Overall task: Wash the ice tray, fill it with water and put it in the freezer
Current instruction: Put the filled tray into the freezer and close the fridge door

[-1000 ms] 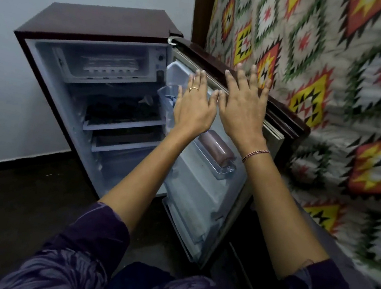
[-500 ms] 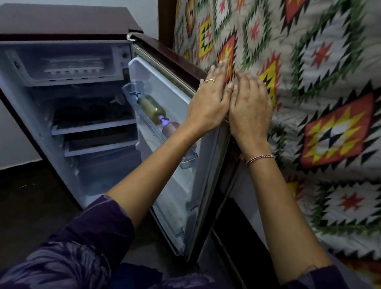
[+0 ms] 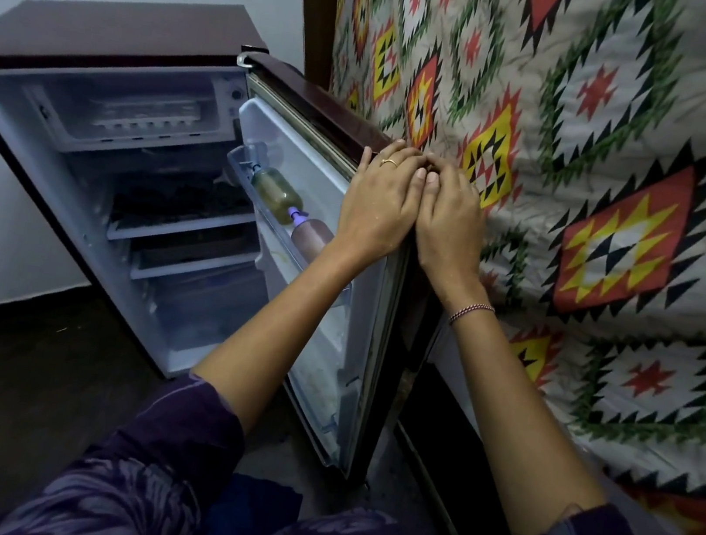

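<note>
The small maroon fridge [image 3: 115, 35] stands open on the floor. In its freezer compartment [image 3: 66, 119] at the top lies a pale ice tray [image 3: 143, 123], seen dimly. The fridge door [image 3: 321, 102] swings out to the right, edge-on to me. My left hand [image 3: 379, 202], with a ring, and my right hand [image 3: 449, 222] sit side by side at the door's outer top corner. The fingers of both curl over its edge. The left is on the inner side, the right on the outer side.
A door shelf holds a greenish bottle [image 3: 273, 193] and a brown bottle [image 3: 312, 236]. Inside the fridge are shelves [image 3: 178, 232] with dark items. A patterned bedspread [image 3: 605, 190] hangs close behind the door on the right. Dark floor [image 3: 3, 389] lies to the left.
Both hands moved from flat and spread near the door to its outer top corner, and their fingers have curled over the edge. The view shifted toward the door's edge.
</note>
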`<action>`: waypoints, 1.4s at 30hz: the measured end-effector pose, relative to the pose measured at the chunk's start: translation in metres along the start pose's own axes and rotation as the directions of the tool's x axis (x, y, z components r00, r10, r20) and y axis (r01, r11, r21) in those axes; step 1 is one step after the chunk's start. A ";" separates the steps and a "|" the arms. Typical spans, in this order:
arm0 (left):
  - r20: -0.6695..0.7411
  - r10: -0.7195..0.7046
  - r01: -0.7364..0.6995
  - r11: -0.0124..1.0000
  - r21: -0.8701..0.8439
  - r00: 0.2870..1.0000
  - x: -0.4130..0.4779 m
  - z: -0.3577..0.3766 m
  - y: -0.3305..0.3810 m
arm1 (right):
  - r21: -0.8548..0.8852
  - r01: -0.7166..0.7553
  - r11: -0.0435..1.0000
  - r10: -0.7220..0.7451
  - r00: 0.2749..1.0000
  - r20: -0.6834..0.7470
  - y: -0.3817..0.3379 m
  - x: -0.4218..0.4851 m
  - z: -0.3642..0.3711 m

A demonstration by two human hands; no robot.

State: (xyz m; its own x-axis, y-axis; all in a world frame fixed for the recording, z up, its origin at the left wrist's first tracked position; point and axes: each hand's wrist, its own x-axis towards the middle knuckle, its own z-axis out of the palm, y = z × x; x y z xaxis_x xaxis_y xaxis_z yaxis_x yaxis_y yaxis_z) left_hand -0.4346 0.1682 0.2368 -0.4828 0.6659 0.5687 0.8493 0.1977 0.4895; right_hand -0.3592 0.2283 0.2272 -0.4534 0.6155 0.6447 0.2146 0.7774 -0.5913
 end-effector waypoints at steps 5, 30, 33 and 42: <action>-0.047 0.011 -0.012 1.000 -0.023 0.999 -0.018 -0.008 -0.012 | 0.075 0.057 0.996 -0.053 0.997 -0.059 -0.007 -0.015 0.005; -0.612 -0.107 0.147 0.989 0.015 0.784 -0.131 -0.120 -0.085 | 0.460 0.334 0.823 -0.398 0.916 0.046 -0.103 -0.083 0.107; -0.724 -0.078 0.167 0.985 0.052 0.685 -0.129 -0.131 -0.106 | 0.458 0.421 0.783 -0.518 0.849 0.105 -0.104 -0.095 0.123; -0.823 -0.003 0.212 0.967 0.142 0.568 -0.137 -0.168 -0.163 | 0.508 0.440 0.740 -0.570 0.811 0.128 -0.140 -0.113 0.176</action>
State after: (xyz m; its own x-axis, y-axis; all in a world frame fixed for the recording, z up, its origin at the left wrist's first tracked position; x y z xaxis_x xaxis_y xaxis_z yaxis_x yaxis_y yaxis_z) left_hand -0.5425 -0.0762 0.1903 -0.4529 -0.2140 0.8655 0.7493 0.4346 0.4996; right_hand -0.4903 0.0277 0.1521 -0.6009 0.0393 0.7983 -0.4802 0.7807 -0.3999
